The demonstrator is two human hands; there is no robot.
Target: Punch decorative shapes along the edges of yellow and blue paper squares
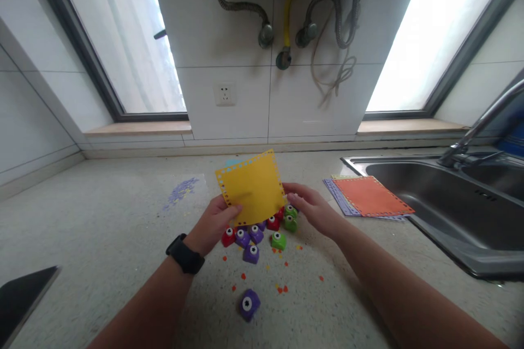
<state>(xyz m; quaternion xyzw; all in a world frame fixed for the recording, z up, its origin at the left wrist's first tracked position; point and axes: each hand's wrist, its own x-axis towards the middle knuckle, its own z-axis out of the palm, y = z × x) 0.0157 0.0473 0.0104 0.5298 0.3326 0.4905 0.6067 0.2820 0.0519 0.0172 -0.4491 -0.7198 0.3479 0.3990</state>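
Note:
A yellow sheet of paper [256, 188] with small holes punched along its edges is held up, tilted, above the counter. My left hand [215, 223] pinches its lower left corner, thumb in front. At its right edge my right hand [311, 207] grips with the fingertips, which are partly hidden behind the sheet. Below and behind the paper lie several small craft punches: purple ones [251, 253], green ones [278, 240] and red ones [228, 237]. One purple punch [249, 304] lies apart, nearer to me. A bit of blue paper [234, 162] shows behind the yellow sheet.
Punched sheets, an orange one [372, 196] on top, lie beside the steel sink [442, 229] at right. Purple and yellow paper bits [182, 191] are heaped at left; red and orange bits [282, 289] lie scattered in front. A dark flat object [24, 300] is at lower left.

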